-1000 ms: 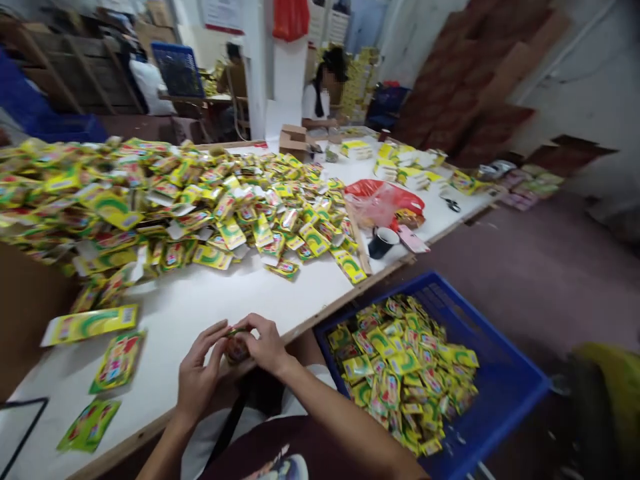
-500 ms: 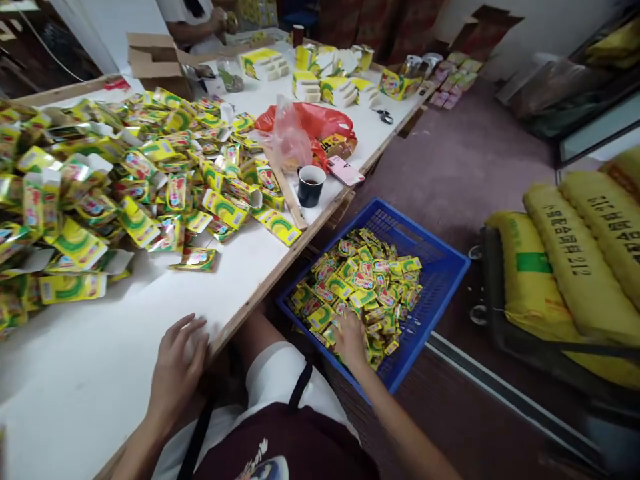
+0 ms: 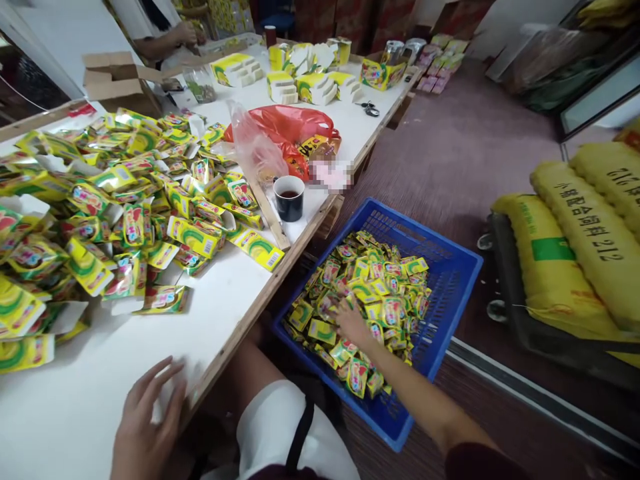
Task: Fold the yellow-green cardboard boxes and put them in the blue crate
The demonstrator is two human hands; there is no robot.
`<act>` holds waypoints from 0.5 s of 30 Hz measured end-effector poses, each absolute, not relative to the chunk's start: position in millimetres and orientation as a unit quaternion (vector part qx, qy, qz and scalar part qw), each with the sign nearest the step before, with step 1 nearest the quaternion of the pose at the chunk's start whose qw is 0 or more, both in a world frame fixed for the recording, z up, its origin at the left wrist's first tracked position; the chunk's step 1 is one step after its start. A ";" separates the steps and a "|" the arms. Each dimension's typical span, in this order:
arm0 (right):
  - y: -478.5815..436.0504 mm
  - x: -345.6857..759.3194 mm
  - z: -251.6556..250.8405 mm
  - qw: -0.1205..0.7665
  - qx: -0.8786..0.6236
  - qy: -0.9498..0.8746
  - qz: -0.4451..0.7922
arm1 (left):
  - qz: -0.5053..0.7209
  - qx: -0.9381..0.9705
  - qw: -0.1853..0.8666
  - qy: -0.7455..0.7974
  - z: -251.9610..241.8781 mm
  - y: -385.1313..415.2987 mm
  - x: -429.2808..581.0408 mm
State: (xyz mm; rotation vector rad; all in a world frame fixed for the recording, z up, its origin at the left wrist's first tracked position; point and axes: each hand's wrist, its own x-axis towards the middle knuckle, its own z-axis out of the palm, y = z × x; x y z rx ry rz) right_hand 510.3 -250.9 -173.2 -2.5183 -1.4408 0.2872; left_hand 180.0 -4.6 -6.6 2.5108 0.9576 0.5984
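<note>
Reaching among packets (image 3: pixel 394 312) at right, the right hand (image 3: pixel 354 325) had an indiscernible grip; the left hand (image 3: pixel 149 419) kept fingers apart. Lifting clear seemed called for.

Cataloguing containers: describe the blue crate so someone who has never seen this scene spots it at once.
Find the long white table. Lower down, beside its wood-trimmed side, is the crate, with the person's right hand at its heap of small yellow packets. Unlike the yellow sacks farther right, it is blue with slotted walls.
</note>
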 end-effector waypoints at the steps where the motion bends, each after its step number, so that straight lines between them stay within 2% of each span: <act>1: -254.6 530.3 -167.2 0.101 -0.872 -0.470 0.092 | 0.216 0.897 0.194 0.333 -4.7 -5.0 189.3; 5: -272.9 604.5 -135.8 0.121 -0.948 -0.292 0.027 | 0.236 0.911 0.202 0.271 1.5 -14.3 227.8; 7: -282.5 604.8 -124.9 0.166 -0.965 -0.203 -0.005 | 0.251 0.916 0.209 0.231 1.2 -26.9 242.7; 9: -288.4 562.9 -125.3 0.285 -0.952 -0.107 0.011 | 0.233 0.923 0.254 0.172 -4.3 -43.9 255.5; 11: -288.7 488.4 -139.3 0.501 -0.858 0.059 0.094 | 0.168 0.919 0.337 0.117 -15.5 -60.9 268.9; 15: -280.0 349.9 -185.7 0.567 -0.788 0.171 0.169 | 0.101 0.877 0.441 0.163 -48.4 -78.1 297.9</act>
